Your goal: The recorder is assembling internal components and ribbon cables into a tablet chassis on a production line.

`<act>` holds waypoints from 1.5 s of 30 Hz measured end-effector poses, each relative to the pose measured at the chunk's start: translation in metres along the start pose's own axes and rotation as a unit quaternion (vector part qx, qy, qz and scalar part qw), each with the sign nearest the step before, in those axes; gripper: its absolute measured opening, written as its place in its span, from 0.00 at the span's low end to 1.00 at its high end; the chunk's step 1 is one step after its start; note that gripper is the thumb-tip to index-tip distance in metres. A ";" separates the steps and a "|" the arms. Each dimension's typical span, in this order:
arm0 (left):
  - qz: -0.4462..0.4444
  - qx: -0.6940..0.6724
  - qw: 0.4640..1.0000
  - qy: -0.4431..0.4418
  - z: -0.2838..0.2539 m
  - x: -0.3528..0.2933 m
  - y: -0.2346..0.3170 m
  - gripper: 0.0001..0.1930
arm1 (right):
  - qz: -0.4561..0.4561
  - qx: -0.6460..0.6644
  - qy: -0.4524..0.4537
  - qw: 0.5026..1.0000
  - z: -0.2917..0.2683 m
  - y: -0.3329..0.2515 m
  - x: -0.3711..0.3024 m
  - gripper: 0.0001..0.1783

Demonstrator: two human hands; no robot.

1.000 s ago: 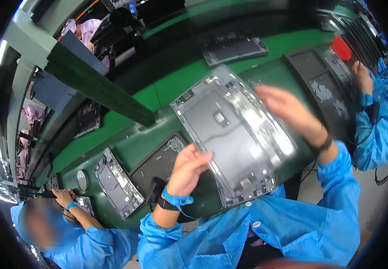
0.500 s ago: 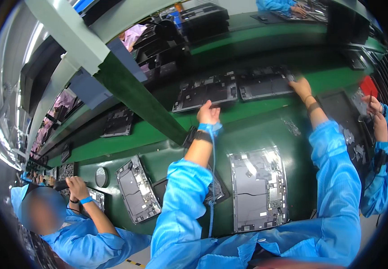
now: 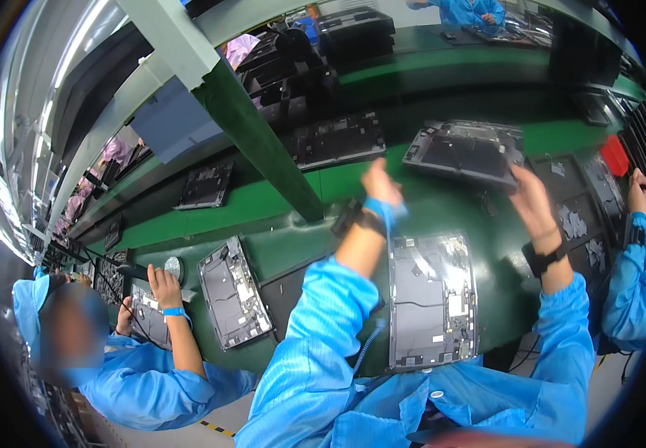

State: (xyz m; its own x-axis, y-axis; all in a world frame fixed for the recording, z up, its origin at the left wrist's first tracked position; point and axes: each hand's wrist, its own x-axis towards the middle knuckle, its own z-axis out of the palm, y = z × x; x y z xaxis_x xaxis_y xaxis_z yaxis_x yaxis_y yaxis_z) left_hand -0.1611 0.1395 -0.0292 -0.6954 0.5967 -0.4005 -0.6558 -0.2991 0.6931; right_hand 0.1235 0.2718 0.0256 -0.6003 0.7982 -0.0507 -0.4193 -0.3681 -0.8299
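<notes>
My right hand (image 3: 530, 196) is closed on the near right corner of a dark laptop base (image 3: 469, 155) with exposed inner parts. That base is tilted, lifted off the far green strip. My left hand (image 3: 381, 183) is empty and slightly blurred, its fingers stretched toward the far side, left of the lifted base and apart from it. Another opened laptop base (image 3: 420, 347) lies close before me, its circuit board and black cable showing and a clear film over its far end. Beyond my left hand, a further laptop base (image 3: 340, 140) rests on the green strip.
A green post (image 3: 256, 138) rises left of my left arm. To the left lies an opened laptop base (image 3: 235, 295), beside a co-worker's hands (image 3: 165, 287). At the right, a black tray (image 3: 573, 213) holds scraps, near another co-worker's hand (image 3: 637, 192) and a red object (image 3: 614, 155).
My right hand has raised the right-hand laptop base off the strip and drawn it nearer, tilting it. My left hand has shifted right in the picture. The view has turned slightly.
</notes>
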 end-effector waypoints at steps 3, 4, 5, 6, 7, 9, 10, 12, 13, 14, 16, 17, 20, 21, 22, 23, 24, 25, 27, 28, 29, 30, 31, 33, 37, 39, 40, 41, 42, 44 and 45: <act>-0.079 -0.037 0.985 -0.152 0.013 -0.109 -0.040 0.31 | -0.025 -0.061 0.047 0.997 0.037 0.015 -0.089 0.15; -0.054 -0.036 0.984 -0.163 0.011 -0.139 -0.049 0.26 | -0.036 -0.072 0.071 0.994 0.036 0.030 -0.116 0.18; -0.030 -0.038 0.983 -0.174 0.008 -0.167 -0.056 0.22 | -0.070 -0.067 0.026 0.995 0.044 0.043 -0.145 0.21; -0.011 -0.032 0.984 -0.175 -0.001 -0.185 -0.058 0.21 | -0.046 -0.024 0.020 0.998 0.049 0.048 -0.179 0.23; 0.008 -0.028 0.984 -0.177 -0.014 -0.199 -0.052 0.20 | -0.024 0.019 0.014 0.999 0.051 0.047 -0.204 0.24; -0.023 0.028 0.977 -0.208 -0.044 -0.215 -0.036 0.23 | -0.053 -0.004 0.075 0.996 0.024 0.044 -0.219 0.25; -0.030 0.065 0.975 -0.211 -0.060 -0.219 -0.033 0.25 | -0.081 -0.018 0.122 0.989 0.005 0.044 -0.226 0.25; -0.048 0.121 0.962 -0.241 -0.086 -0.231 -0.018 0.29 | -0.141 -0.234 0.101 0.957 -0.014 0.031 -0.213 0.23; -0.059 0.137 0.956 -0.252 -0.096 -0.235 -0.013 0.30 | -0.156 -0.350 0.064 0.921 -0.015 0.021 -0.202 0.23; -0.069 0.140 0.955 -0.251 -0.103 -0.238 -0.010 0.30 | -0.211 -0.484 -0.025 0.849 -0.010 0.009 -0.189 0.24; -0.105 0.174 0.941 -0.271 -0.115 -0.239 -0.012 0.31 | -0.284 -0.627 -0.144 0.710 0.015 0.001 -0.165 0.26; -0.112 0.175 0.940 -0.270 -0.119 -0.239 -0.014 0.31 | -0.312 -0.651 -0.174 0.670 0.036 0.004 -0.152 0.26; -0.080 0.215 0.928 -0.292 -0.123 -0.236 -0.018 0.31 | -0.353 -0.687 -0.209 0.600 0.054 0.019 -0.112 0.25; -0.057 0.241 0.923 -0.296 -0.124 -0.237 -0.019 0.30 | -0.269 -0.743 -0.247 0.562 0.056 0.020 -0.103 0.25; -0.034 0.266 0.916 -0.299 -0.124 -0.237 -0.019 0.29 | -0.180 -0.788 -0.282 0.516 0.056 0.019 -0.098 0.25; -0.036 0.264 0.917 -0.298 -0.125 -0.238 -0.016 0.29 | -0.177 -0.789 -0.284 0.516 0.057 0.020 -0.096 0.25; -0.033 0.356 0.893 -0.273 -0.124 -0.241 -0.011 0.29 | -0.193 -0.786 -0.292 0.509 0.057 0.019 -0.093 0.25; -0.030 0.445 0.861 -0.245 -0.117 -0.245 -0.006 0.29 | -0.208 -0.784 -0.300 0.502 0.057 0.016 -0.091 0.26; 0.050 0.624 0.755 -0.195 -0.092 -0.254 0.012 0.27 | -0.263 -0.765 -0.290 0.511 0.057 0.014 -0.094 0.26; 0.213 0.678 0.686 -0.156 -0.088 -0.251 0.013 0.25 | -0.321 -0.744 -0.277 0.517 0.058 0.012 -0.099 0.27; 0.368 0.708 0.592 -0.112 -0.083 -0.249 0.017 0.23 | -0.318 -0.744 -0.280 0.516 0.060 0.008 -0.108 0.27; 0.399 0.702 0.584 -0.085 -0.072 -0.244 0.019 0.16 | -0.313 -0.743 -0.278 0.522 0.062 0.005 -0.119 0.28; 0.394 0.702 0.588 -0.081 -0.059 -0.236 0.018 0.16 | -0.309 -0.742 -0.275 0.527 0.062 0.003 -0.130 0.29; 0.459 0.697 0.531 -0.144 -0.032 -0.221 0.007 0.12 | -0.246 -0.753 -0.299 0.532 0.060 0.001 -0.149 0.31; 0.412 0.750 0.492 -0.162 -0.006 -0.193 -0.030 0.12 | -0.223 -0.755 -0.315 0.530 0.053 0.008 -0.156 0.32; 0.385 0.756 0.501 -0.173 -0.005 -0.182 -0.041 0.13 | -0.232 -0.693 -0.326 0.600 0.043 0.007 -0.149 0.29; 0.393 0.726 0.536 -0.178 -0.007 -0.182 -0.044 0.12 | -0.262 -0.648 -0.316 0.642 0.034 0.006 -0.138 0.23; 0.393 0.725 0.535 -0.182 -0.007 -0.183 -0.046 0.12 | -0.284 -0.621 -0.265 0.680 0.028 0.004 -0.126 0.15; 0.361 0.702 0.584 -0.188 -0.007 -0.185 -0.047 0.11 | -0.291 -0.639 -0.215 0.679 0.017 0.004 -0.112 0.12; 0.335 0.677 0.634 -0.170 -0.008 -0.192 -0.044 0.08 | -0.308 -0.675 -0.145 0.654 -0.001 0.007 -0.075 0.07; 0.336 0.676 0.632 -0.175 -0.008 -0.194 -0.040 0.08 | -0.315 -0.698 -0.116 0.632 -0.007 0.008 -0.060 0.05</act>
State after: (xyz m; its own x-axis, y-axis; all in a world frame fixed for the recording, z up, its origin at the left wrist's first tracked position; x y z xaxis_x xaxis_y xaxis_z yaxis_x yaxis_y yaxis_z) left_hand -0.0024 0.0298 0.0158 -0.4218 0.8718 0.2491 0.7674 0.1969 0.6102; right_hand 0.1608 0.2246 0.0180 -0.7652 0.4251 0.4836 0.2871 0.8975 -0.3347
